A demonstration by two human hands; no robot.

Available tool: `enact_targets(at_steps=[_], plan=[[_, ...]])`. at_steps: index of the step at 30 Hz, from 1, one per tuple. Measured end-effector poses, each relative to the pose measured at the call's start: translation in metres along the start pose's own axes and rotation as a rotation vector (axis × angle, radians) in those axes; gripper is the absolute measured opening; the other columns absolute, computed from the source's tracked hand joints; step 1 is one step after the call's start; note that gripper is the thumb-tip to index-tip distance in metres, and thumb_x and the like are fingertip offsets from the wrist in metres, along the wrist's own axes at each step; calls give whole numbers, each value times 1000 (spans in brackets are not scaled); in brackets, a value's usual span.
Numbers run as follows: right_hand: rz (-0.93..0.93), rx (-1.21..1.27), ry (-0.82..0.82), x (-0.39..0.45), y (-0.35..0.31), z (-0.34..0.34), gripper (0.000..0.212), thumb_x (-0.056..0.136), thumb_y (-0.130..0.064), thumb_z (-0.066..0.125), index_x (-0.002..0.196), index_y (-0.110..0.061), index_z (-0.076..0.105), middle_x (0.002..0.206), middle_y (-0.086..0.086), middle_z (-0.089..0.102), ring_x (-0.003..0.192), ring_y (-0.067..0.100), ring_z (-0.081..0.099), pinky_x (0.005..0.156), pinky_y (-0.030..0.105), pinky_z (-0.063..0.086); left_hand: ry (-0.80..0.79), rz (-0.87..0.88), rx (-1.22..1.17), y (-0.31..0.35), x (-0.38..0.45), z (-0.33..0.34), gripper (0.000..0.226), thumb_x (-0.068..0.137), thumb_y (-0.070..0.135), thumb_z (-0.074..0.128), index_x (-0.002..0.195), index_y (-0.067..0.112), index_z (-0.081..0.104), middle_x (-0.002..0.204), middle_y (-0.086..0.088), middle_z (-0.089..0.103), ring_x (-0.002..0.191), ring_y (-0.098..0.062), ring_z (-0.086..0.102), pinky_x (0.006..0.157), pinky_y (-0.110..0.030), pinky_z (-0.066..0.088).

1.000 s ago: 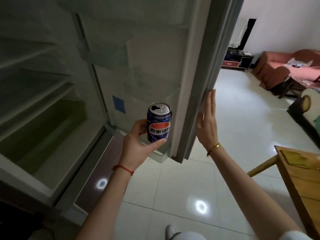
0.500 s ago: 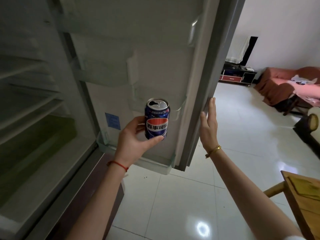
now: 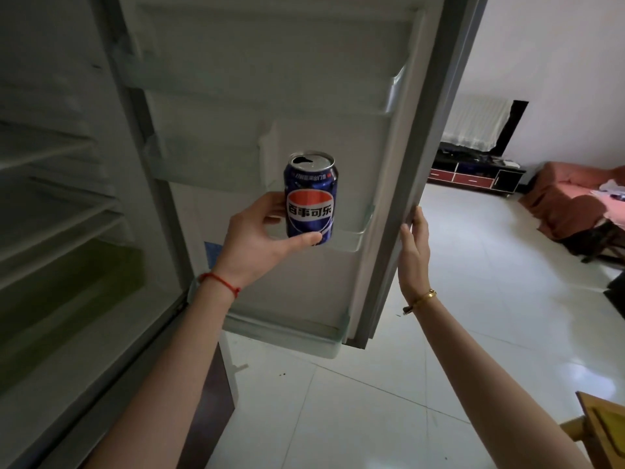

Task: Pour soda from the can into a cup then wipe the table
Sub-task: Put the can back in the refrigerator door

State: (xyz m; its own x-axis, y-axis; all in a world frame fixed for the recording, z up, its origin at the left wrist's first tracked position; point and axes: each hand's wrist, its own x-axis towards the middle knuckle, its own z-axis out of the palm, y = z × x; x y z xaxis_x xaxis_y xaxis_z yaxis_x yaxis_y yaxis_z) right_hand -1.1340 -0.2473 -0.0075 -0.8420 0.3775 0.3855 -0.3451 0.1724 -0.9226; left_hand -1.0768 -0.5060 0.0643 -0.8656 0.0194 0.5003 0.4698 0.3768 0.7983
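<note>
While the fridge door (image 3: 304,96) stands swung wide, the soda can (image 3: 311,198) sits upright in the left hand (image 3: 262,236), held in front of the door's inner face, just above a clear door shelf (image 3: 355,236). Its top is already open, a dark mouth showing at 11 o'clock on the silver lid. Blue with a red, white and blue roundel, the can faces the camera. The left hand comes at it from 8 o'clock: the thumb lies across the lower front of the can, the fingers curl round behind its left side, so this hand is clamped on the can. A red string (image 3: 221,282) circles that wrist.

At 3 o'clock from the can, well apart from it, the right hand (image 3: 414,255) rests with straight fingers against the outer edge of the fridge door, palm toward the door, gripping nothing. A gold bracelet (image 3: 421,299) sits on its wrist. The two hands are apart, with the door's edge between them.

At 9 o'clock from the can, the fridge interior (image 3: 61,198) shows pale shelves and a greenish drawer low down. Below lies a white tiled floor (image 3: 372,418). At 5 o'clock, in the frame's lower right corner, a wooden counter (image 3: 605,431) shows only its corner. At 2 o'clock, far off, stand a low dark cabinet (image 3: 473,174) and a reddish sofa (image 3: 571,198).
</note>
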Motion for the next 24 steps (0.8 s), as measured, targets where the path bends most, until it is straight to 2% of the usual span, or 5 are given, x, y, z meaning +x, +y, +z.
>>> enact_targets(at_steps=[5, 10, 15, 20, 24], plan=[[15, 42, 9, 14, -3, 4, 64, 90, -36, 39, 149, -16, 26, 151, 2, 37, 137, 16, 39, 116, 35, 34, -24, -17, 37, 5, 41, 5, 61, 59, 32, 93, 111, 20, 64, 105, 5, 71, 91, 0, 65, 86, -16, 51], [32, 48, 28, 21, 0, 5, 62, 97, -34, 38, 153, -16, 19, 157, 2, 29, 143, 18, 32, 114, 29, 30, -146, -59, 121, -1, 75, 10, 64, 64, 31, 91, 119, 17, 61, 108, 8, 65, 93, -2, 61, 80, -5, 44], [41, 54, 34, 21, -1, 8, 54, 103, -26, 35, 153, -16, 18, 157, 3, 29, 142, 18, 32, 111, 27, 30, -250, -89, 214, -13, 94, 18, 64, 61, 32, 92, 116, 16, 64, 108, 4, 71, 96, -10, 67, 88, -23, 53], [52, 26, 54, 17, -1, 10, 64, 95, -35, 36, 154, -16, 18, 157, 1, 29, 142, 15, 31, 117, 32, 28, -360, -119, 201, -22, 101, 22, 52, 64, 20, 91, 109, 20, 65, 91, 9, 67, 76, 8, 58, 63, 1, 40], [59, 16, 76, 17, -1, 10, 57, 102, -28, 36, 154, -14, 19, 157, 2, 30, 142, 15, 31, 118, 31, 26, -415, -117, 201, -29, 106, 27, 57, 63, 17, 91, 115, 14, 69, 96, 2, 70, 74, 14, 54, 59, 6, 36]])
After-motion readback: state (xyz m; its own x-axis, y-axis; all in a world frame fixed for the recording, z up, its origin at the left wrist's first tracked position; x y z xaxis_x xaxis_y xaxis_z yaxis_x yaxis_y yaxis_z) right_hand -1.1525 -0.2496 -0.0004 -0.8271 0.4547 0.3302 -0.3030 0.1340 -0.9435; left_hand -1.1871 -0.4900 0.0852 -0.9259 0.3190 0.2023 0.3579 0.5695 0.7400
